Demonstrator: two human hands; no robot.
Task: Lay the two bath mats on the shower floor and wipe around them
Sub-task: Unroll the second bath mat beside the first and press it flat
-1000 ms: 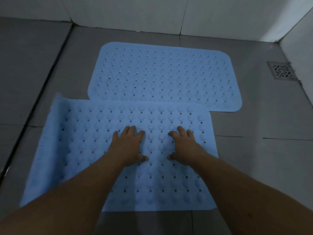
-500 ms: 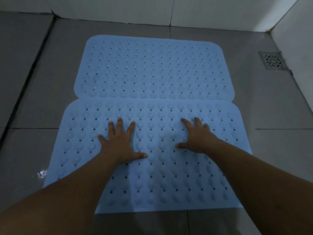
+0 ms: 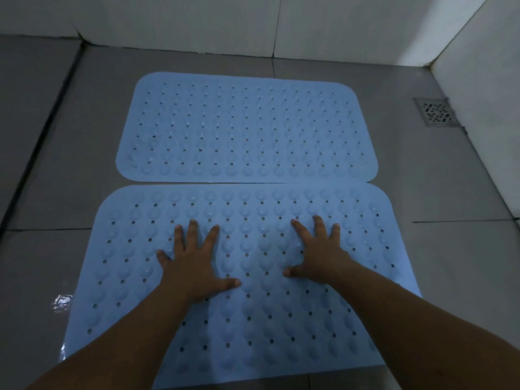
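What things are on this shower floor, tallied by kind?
Blue bath mats: 2, the far mat and the near mat
Floor drain grates: 1, the drain grate
Hands pressing flat on the near mat: 2, left hand, right hand
Total: 5

Grey floor tiles with dark grout lines fill most of the frame. A square metal drain sits at the right edge, close to the side wall. White wall tiles run across the top and down the upper right. A wet glint shows on the floor, lower left.
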